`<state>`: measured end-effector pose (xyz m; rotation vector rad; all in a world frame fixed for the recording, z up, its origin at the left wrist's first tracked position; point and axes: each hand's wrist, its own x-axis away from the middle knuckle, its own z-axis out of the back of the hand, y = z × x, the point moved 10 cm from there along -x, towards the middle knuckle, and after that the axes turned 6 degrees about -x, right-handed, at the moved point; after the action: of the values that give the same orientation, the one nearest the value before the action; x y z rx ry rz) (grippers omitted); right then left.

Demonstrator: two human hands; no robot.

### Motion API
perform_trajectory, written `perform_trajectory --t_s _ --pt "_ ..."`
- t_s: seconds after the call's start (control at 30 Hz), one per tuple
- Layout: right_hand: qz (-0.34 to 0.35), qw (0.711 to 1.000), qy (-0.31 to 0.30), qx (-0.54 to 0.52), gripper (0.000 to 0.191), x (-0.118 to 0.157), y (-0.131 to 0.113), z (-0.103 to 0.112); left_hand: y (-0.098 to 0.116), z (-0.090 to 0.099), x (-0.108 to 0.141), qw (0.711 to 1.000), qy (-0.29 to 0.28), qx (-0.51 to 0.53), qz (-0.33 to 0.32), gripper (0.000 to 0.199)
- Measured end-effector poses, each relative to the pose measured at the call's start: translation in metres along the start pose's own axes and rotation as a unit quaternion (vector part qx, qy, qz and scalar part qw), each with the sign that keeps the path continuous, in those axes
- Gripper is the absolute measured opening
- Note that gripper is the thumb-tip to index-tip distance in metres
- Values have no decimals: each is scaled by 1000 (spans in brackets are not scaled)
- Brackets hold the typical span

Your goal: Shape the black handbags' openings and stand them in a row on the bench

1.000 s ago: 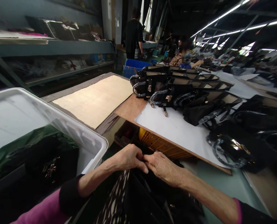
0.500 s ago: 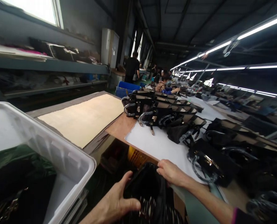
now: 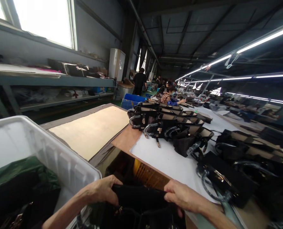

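Gripping a black bag [image 3: 141, 198] at opposite ends of its upper edge, in the closed fingers of left hand [image 3: 103, 190] and right hand [image 3: 184, 195], just in front of the near edge of the tabletop [image 3: 124, 141]. Likely light and soft, best taken by both ends against sagging. Across, from bare brown at the left corner to more black bags [image 3: 183, 143] on white paper [image 3: 155, 159] rightward; beyond, from bright window [image 3: 43, 19] to tube lights [image 3: 265, 38].

Worktable [image 3: 122, 139] laid with sheets and black handbags [image 3: 165, 119]
White paper [image 3: 158, 159] covers part of its brown top; to the paper's left, a cream sheet [image 3: 91, 130] lies over grey material [image 3: 102, 155]. The handbags stand packed together along the paper's far side, some handles in clear wrapping; more bags [image 3: 241, 175] crowd its right side, the nearest showing gold-coloured hardware.
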<state>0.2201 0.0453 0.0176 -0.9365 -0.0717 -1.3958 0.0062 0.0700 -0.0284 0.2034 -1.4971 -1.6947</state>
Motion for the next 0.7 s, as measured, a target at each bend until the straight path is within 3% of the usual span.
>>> perform_trajectory --t_s 0.17,0.23,0.47,0.57,0.7 --pt "27 992 91 89 15 8 -3 -22 -34 -10 7 996 -9 -20 82 22" --pt "19 991 99 87 16 8 3 -30 -41 -16 6 995 -11 -7 97 25" --pt "-21 996 57 -63 23 9 19 -37 -25 -22 -6 994 -76 33 68 27" --pt "-45 995 55 -69 23 9 28 -37 -27 -22 -9 993 -83 35 76 29" --pt "-39 994 96 -27 24 6 39 -39 -45 -23 -10 994 -58 15 89 39"
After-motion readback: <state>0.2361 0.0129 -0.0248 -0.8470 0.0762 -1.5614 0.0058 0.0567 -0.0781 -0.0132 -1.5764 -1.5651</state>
